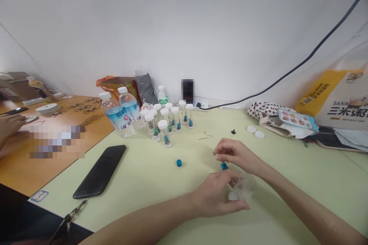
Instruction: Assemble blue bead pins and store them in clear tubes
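My left hand (214, 193) is low over the table, its thumb and fingers around a crumpled-looking piece of clear plastic (244, 190), blurred and partly hidden. Just beyond these fingers lies a small blue part (224, 166), under my right hand (234, 155). The right fingers are bent in a pinch; a tiny green speck shows at their tips, too small to name. Another blue part, round like a bead (179, 163), lies by itself to the left. Further back stand several clear tubes with white caps (163, 125), with small blue or green parts inside.
A black phone (100, 170) lies at the left, near two water bottles (115, 116). Behind my right hand are a thin bent wire (205, 137), a small black part (233, 131) and white discs (259, 134). Bags (339, 95) stand at the right. Another person's hand (11, 124) is far left.
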`<state>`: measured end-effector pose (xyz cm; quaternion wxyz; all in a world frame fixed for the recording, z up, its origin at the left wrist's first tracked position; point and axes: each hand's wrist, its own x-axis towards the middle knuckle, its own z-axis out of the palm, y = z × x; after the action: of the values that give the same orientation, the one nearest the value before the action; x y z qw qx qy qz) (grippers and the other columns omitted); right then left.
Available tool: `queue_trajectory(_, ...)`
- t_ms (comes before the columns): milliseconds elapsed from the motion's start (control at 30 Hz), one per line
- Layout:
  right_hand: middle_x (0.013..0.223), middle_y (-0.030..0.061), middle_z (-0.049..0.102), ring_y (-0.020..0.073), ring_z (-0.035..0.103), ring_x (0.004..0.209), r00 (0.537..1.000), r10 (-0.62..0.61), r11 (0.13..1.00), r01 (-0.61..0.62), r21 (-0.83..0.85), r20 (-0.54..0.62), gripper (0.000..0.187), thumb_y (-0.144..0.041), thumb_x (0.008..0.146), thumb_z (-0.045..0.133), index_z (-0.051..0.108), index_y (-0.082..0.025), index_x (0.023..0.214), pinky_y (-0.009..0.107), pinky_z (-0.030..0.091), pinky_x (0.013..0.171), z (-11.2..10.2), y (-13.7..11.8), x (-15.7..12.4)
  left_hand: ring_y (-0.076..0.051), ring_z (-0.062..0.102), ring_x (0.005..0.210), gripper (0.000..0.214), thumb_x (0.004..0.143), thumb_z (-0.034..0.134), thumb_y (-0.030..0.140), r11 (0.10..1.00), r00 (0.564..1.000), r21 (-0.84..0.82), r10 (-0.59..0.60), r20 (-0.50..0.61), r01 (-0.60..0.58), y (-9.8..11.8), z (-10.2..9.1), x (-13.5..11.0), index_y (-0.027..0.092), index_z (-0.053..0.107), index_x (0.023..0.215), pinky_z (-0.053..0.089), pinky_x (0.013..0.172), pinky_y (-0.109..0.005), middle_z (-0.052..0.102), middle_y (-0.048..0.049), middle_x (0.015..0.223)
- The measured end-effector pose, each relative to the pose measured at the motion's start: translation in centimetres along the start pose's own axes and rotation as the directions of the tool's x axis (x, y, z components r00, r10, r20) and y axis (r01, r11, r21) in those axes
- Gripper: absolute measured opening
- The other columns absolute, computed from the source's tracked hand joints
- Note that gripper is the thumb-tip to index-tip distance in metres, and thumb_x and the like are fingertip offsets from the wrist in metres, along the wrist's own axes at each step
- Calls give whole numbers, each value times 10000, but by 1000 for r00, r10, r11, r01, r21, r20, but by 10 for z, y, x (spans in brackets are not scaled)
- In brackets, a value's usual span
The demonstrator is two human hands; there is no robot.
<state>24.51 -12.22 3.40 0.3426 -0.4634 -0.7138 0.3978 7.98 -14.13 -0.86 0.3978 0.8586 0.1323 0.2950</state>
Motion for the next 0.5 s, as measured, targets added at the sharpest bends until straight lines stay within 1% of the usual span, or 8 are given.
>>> queue_trajectory(100,934,28,536,105,574,643,1000,-9,999,9,-31,18,118,-292,810,572,642,-196,821,248,470,594,-1,2,0,-173,599,848,438,696,668,415,1000,1000,1,5,0,-5,-1,0,0,195,456,1010,477,767,-292,632,-59,942)
queue_trajectory(200,955,31,531,106,569,673,999,-41,991,40,-130,-8,101,-270,809,567,634,-194,799,249,476,622,-1,0,-1,-175,601,836,433,693,668,417,1000,1000,18,-9,-3,9,-1,-1,1,194,457,999,477,763,-294,632,-57,930)
queue_trajectory(300,903,30,565,121,569,709,998,-56,979,54,-197,-5,85,-247,811,558,612,-189,781,250,477,639,1,-5,-3,-173,602,819,426,697,665,418,1000,1000,22,-6,-10,7,-1,-3,1,191,453,989,476,748,-290,631,-54,911)
queue_trajectory(400,837,25,589,124,567,689,999,-51,964,52,-259,12,94,-230,819,540,603,-184,765,253,471,631,2,-9,-4,-172,599,825,459,708,655,418,1000,1000,28,4,-10,-4,-3,-4,2,188,444,1044,473,750,-291,630,-54,917)
queue_trajectory(500,804,27,602,127,569,670,999,-52,947,51,-316,5,116,-225,820,533,614,-181,748,255,465,615,0,-9,-4,-171,594,825,464,720,640,420,998,1000,54,-17,-14,18,-4,-7,3,188,445,1071,473,742,-293,626,-59,934)
